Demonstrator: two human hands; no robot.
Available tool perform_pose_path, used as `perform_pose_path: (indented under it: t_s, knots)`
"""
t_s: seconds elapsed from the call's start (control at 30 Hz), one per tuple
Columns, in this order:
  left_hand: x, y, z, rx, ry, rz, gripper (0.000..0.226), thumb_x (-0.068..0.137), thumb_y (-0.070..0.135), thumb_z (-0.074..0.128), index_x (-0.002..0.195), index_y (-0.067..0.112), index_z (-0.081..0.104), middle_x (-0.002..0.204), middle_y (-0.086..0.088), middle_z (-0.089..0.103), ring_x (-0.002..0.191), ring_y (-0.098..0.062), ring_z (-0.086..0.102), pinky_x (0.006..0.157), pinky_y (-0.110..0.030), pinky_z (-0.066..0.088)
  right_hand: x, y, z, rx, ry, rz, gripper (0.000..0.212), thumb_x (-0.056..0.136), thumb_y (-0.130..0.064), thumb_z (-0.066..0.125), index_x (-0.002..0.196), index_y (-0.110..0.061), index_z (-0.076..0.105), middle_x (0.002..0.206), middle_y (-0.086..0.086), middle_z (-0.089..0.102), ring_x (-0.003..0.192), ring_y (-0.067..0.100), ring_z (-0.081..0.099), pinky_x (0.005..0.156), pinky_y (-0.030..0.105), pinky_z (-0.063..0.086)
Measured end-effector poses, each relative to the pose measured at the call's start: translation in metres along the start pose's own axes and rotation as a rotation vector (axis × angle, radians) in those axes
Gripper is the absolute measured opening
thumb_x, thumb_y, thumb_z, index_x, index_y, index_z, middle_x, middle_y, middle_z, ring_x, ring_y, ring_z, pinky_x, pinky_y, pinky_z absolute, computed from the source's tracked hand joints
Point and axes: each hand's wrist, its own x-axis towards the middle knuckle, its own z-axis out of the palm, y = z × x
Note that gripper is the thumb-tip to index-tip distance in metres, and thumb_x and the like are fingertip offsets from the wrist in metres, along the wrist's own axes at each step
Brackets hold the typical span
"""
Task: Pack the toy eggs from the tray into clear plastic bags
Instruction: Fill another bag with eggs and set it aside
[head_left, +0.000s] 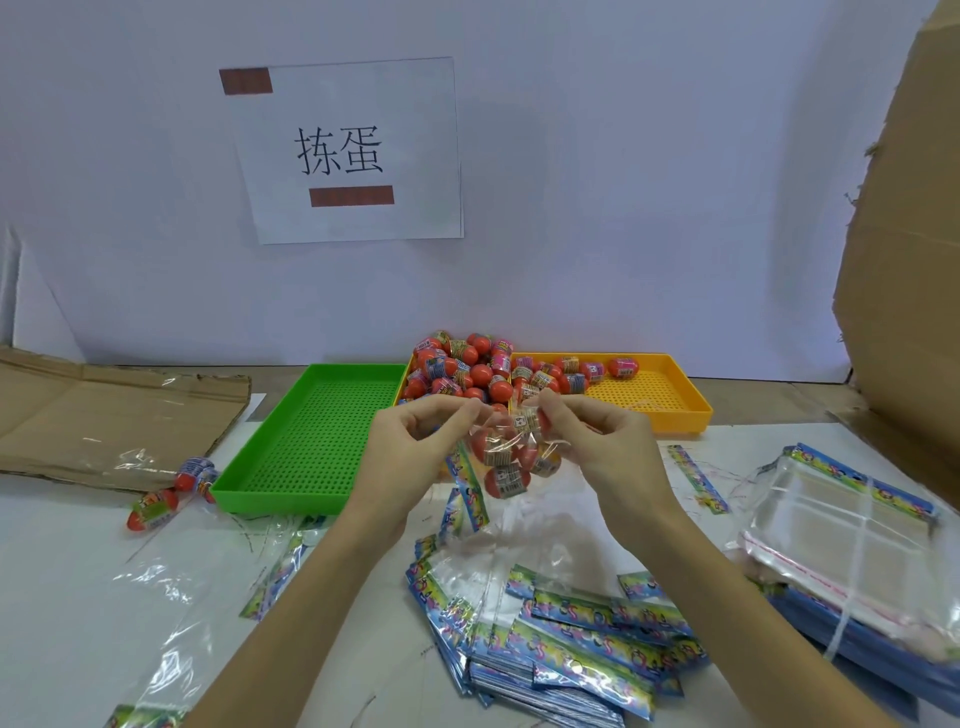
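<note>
A clear plastic bag (511, 460) with several red toy eggs in it hangs above the table between my hands. My left hand (415, 441) pinches the bag's top edge on the left. My right hand (597, 441) pinches the top on the right, with one labelled egg (527, 420) at its fingertips by the bag's mouth. Behind them a yellow tray (675, 400) holds a heap of red toy eggs (467, 369). A stack of empty clear bags with colourful headers (571, 634) lies on the table below my hands.
An empty green tray (311, 441) stands left of the yellow one. A filled bag of eggs (171, 491) lies at the far left beside flat cardboard (104, 410). A bundle of bags (852, 561) sits at the right, under a cardboard box wall (909, 260).
</note>
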Motion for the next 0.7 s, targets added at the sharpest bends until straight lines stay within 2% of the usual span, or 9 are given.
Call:
perform_pose_path:
  t_s: [0.07, 0.17, 0.23, 0.33, 0.43, 0.57, 0.67, 0.7]
  knots:
    - [-0.001, 0.001, -0.002, 0.005, -0.017, -0.015, 0.021, 0.09, 0.044, 0.076, 0.098, 0.026, 0.084, 0.1, 0.001, 0.082, 0.104, -0.019, 0.075, 0.079, -0.036, 0.064, 0.0, 0.0, 0.0, 0.029, -0.013, 0.014, 0.027, 0.085, -0.042, 0.073, 0.094, -0.018, 0.084, 0.087, 0.003, 0.079, 0.08, 0.012, 0.073, 0.072, 0.02, 0.058]
    - [-0.001, 0.002, -0.001, 0.032, -0.033, -0.005, 0.023, 0.081, 0.048, 0.082, 0.095, 0.029, 0.084, 0.097, 0.005, 0.08, 0.099, -0.011, 0.074, 0.081, -0.026, 0.06, -0.001, 0.002, 0.002, 0.053, -0.047, 0.049, 0.026, 0.091, -0.037, 0.072, 0.097, -0.014, 0.083, 0.09, 0.008, 0.079, 0.087, 0.021, 0.075, 0.08, 0.029, 0.061]
    - [-0.002, 0.001, 0.002, 0.068, -0.062, 0.009, 0.016, 0.082, 0.041, 0.085, 0.092, 0.028, 0.085, 0.091, 0.004, 0.08, 0.09, -0.005, 0.073, 0.079, -0.021, 0.058, -0.003, 0.004, 0.004, 0.026, -0.077, 0.051, 0.024, 0.092, -0.035, 0.071, 0.096, -0.014, 0.083, 0.092, 0.009, 0.079, 0.091, 0.024, 0.075, 0.084, 0.032, 0.062]
    - [-0.001, -0.001, 0.003, 0.016, -0.058, -0.057, 0.005, 0.087, 0.024, 0.084, 0.089, 0.019, 0.084, 0.089, -0.003, 0.079, 0.085, -0.012, 0.073, 0.076, -0.021, 0.058, -0.004, 0.004, 0.004, -0.036, -0.108, 0.026, 0.023, 0.095, -0.031, 0.069, 0.097, -0.014, 0.083, 0.092, 0.006, 0.079, 0.092, 0.021, 0.075, 0.082, 0.027, 0.062]
    - [0.0, -0.001, 0.003, -0.077, -0.054, -0.137, 0.003, 0.089, 0.014, 0.081, 0.086, 0.013, 0.083, 0.088, -0.009, 0.078, 0.081, -0.014, 0.071, 0.071, -0.02, 0.057, -0.005, 0.003, 0.004, -0.082, -0.163, -0.023, 0.02, 0.098, -0.027, 0.067, 0.1, -0.015, 0.083, 0.091, 0.004, 0.079, 0.09, 0.019, 0.074, 0.079, 0.024, 0.06]
    - [-0.002, -0.002, 0.008, -0.103, 0.031, -0.125, 0.007, 0.091, 0.013, 0.079, 0.085, 0.015, 0.08, 0.083, -0.01, 0.075, 0.078, -0.019, 0.071, 0.068, -0.031, 0.062, -0.006, 0.002, 0.004, -0.161, -0.235, -0.057, 0.015, 0.096, -0.027, 0.071, 0.1, -0.019, 0.082, 0.091, 0.001, 0.079, 0.086, 0.015, 0.073, 0.077, 0.024, 0.059]
    - [-0.004, -0.002, 0.009, 0.004, 0.063, -0.028, 0.003, 0.092, 0.017, 0.08, 0.09, 0.017, 0.079, 0.091, -0.014, 0.075, 0.086, -0.032, 0.07, 0.083, -0.048, 0.061, -0.004, 0.002, 0.002, -0.14, -0.271, 0.017, 0.018, 0.092, -0.034, 0.075, 0.099, -0.019, 0.082, 0.095, 0.004, 0.078, 0.093, 0.023, 0.072, 0.083, 0.034, 0.063]
    - [-0.004, -0.002, 0.009, 0.035, 0.059, -0.005, 0.002, 0.093, 0.018, 0.08, 0.091, 0.017, 0.079, 0.09, -0.01, 0.075, 0.087, -0.03, 0.07, 0.084, -0.049, 0.06, -0.003, 0.002, 0.001, -0.125, -0.273, 0.047, 0.019, 0.091, -0.035, 0.076, 0.097, -0.018, 0.082, 0.095, 0.006, 0.077, 0.095, 0.026, 0.072, 0.085, 0.036, 0.063]
